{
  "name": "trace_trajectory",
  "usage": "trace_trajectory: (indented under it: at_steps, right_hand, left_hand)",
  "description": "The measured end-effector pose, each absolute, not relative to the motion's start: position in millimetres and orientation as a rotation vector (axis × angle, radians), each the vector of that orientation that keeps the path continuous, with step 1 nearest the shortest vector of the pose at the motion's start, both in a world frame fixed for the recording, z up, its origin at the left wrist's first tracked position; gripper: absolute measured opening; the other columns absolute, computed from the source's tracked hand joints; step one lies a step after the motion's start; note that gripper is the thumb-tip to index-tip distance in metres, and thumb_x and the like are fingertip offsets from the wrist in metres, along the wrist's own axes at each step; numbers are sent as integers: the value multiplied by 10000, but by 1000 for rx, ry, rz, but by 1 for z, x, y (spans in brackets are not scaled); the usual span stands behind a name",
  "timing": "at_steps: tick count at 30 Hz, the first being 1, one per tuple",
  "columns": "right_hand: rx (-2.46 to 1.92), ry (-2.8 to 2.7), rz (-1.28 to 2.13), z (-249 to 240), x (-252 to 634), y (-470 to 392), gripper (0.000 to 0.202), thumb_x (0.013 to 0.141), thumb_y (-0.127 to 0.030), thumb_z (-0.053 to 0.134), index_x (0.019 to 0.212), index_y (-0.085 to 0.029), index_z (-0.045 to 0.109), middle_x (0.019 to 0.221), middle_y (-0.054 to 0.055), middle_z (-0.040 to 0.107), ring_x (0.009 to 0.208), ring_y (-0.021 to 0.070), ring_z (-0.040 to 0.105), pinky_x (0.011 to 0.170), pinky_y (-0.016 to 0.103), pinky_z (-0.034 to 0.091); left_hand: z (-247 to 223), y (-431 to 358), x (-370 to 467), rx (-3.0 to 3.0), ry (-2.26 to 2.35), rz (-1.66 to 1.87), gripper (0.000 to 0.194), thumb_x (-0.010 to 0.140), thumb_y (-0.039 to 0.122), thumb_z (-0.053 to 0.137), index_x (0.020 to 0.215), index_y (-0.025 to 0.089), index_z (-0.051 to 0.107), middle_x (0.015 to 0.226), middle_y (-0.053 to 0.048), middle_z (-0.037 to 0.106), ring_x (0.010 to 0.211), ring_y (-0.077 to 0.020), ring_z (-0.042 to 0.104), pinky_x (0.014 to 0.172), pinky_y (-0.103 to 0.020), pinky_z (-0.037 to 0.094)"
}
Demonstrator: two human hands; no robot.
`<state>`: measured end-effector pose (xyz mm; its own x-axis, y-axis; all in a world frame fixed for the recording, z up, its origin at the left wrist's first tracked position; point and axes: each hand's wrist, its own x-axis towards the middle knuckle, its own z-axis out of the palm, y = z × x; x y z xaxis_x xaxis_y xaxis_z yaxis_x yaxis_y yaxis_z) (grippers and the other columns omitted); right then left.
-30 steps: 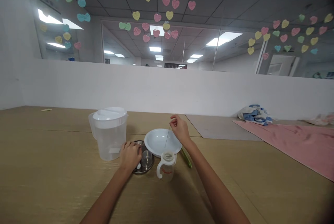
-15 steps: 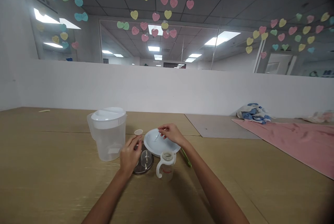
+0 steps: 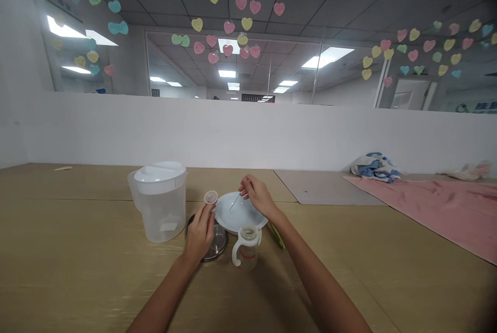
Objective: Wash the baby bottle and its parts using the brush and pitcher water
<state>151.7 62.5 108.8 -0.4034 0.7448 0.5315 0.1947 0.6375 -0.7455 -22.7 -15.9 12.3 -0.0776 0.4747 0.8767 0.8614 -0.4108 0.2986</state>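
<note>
While the right grip (image 3: 256,194) pinches a thin rod (image 3: 234,202) over the white bowl (image 3: 244,219), the left grip (image 3: 199,233) pinches a small round piece (image 3: 210,197) by its left rim — best keep both light, steady — rod clear of the near bottle (image 3: 247,257).

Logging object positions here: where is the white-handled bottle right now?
In the head view, the white-handled bottle stands below centre on the table, just nearer than the white bowl and right of the metal tray.
</note>
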Motion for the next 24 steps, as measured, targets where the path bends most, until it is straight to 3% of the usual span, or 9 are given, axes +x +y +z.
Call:
trace_trajectory:
  at_steps: [10,16,24]
  right_hand:
    - [-541,-1482,358,142,155,11,308,923,-420,267,784,-200,430,612,-22,531,456,71,501,460,183,413]
    - [-445,-1639,111,135,154,5,279,930,-328,281,737,-203,439,578,-24,499,464,75,470,478,192,378]
    - [-390,-1852,92,126,148,10,251,928,-296,268,789,-207,456,532,-36,466,438,83,446,481,197,350]
  left_hand:
    - [8,-23,2,-2029,-1348,-1241,354,895,215,328,1221,169,457,1197,-104,560,1133,-191,506,981,-373,410]
    - [-2,-22,17,-2054,-1330,-1104,330,879,181,340,1158,191,516,1123,-79,617,1076,-191,547,989,-428,380]
    - [-15,-27,22,-2062,-1322,-983,370,850,156,362,1191,174,505,1171,-100,596,1115,-226,521,992,-441,353]
